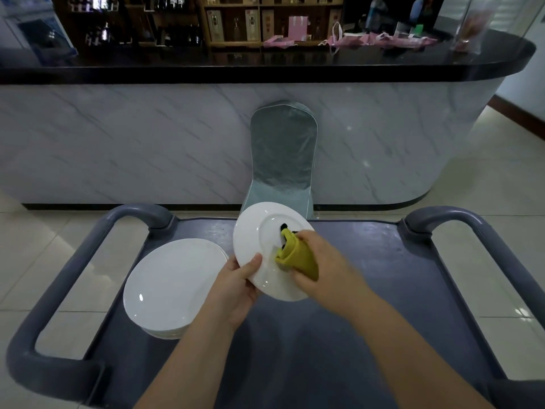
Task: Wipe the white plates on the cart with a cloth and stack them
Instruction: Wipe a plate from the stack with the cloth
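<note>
While aloft, plate [256, 231] rim in pinch of left grip [236, 286], cloth [298, 256] at centre inside curled right grip [328, 265].

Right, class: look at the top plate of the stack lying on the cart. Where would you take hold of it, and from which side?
The top plate lies flat on the others, so probably only its thin rim offers a hold. Pinch it at the left edge, thumb above and fingers beneath, because the arm of the left hand crosses the near right side.
</note>
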`<state>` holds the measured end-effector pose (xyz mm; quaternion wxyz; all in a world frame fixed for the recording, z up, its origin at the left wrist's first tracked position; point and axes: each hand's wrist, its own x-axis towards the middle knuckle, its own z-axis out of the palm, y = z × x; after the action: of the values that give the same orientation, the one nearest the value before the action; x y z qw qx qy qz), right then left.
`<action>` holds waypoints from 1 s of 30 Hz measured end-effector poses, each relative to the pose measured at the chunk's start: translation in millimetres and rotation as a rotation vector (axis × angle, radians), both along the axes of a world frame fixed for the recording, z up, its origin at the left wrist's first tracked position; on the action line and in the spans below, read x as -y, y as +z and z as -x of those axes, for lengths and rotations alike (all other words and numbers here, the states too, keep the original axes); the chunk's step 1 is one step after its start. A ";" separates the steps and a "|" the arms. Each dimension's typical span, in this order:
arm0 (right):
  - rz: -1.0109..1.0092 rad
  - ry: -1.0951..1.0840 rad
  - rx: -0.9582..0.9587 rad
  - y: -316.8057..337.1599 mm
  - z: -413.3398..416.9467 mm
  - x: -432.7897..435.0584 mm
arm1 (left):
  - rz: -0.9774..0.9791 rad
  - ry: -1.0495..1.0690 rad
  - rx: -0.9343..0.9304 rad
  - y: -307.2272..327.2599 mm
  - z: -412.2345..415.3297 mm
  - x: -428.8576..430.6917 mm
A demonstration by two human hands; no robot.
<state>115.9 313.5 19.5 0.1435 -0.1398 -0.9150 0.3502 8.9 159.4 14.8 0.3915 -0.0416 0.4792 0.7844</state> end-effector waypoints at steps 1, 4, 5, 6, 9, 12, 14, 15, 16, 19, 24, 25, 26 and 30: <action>0.036 0.065 -0.016 -3.7 -7.3 -5.3 | -0.010 -0.012 0.007 -1.2 0.4 2.5; -0.036 0.170 -0.178 -21.5 -23.2 -10.9 | -0.045 -0.065 0.042 -4.9 -4.3 6.9; -0.066 0.147 -0.236 -30.2 -24.2 -12.5 | -0.060 -0.092 0.040 -5.1 -7.9 7.2; -0.066 0.087 -0.272 -36.9 -22.9 -14.5 | -0.072 -0.118 0.033 -5.8 -11.4 7.7; 0.090 -0.242 -0.277 -36.7 -7.5 -26.3 | -0.080 -0.157 -0.005 -8.2 -20.4 7.4; -0.021 -0.272 -0.327 -24.7 11.7 -11.1 | -0.075 -0.155 -0.017 -9.0 -25.1 3.7; -0.170 -0.093 -0.305 -27.7 10.6 11.1 | -0.099 -0.136 0.001 -9.8 -25.7 2.8; -0.240 -0.022 -0.285 -32.8 4.3 16.0 | -0.113 -0.123 0.011 -10.6 -25.2 3.4; -0.277 0.020 -0.277 -37.7 -4.2 13.8 | -0.124 -0.113 0.018 -12.2 -24.7 4.9; -0.264 0.014 -0.317 -48.4 -31.2 -9.5 | -0.130 -0.134 0.044 -19.9 -30.5 9.4; -0.011 -0.241 -0.268 -37.0 -15.5 6.3 | -0.131 -0.296 0.035 -27.6 -50.8 8.8; 0.025 -0.239 -0.253 -33.8 -9.3 14.1 | -0.140 -0.296 0.034 -28.3 -50.1 9.2; 0.017 -0.191 -0.235 -34.3 -8.5 20.8 | -0.148 -0.276 0.045 -29.2 -48.2 11.0; -0.114 0.001 -0.191 -58.0 -49.8 23.8 | -0.171 -0.208 0.120 -40.6 -34.9 25.3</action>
<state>165.7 289.7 -38.4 0.2377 -0.0970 -0.9156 0.3094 43.8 134.1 -25.8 0.5010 -0.0050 0.3880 0.7736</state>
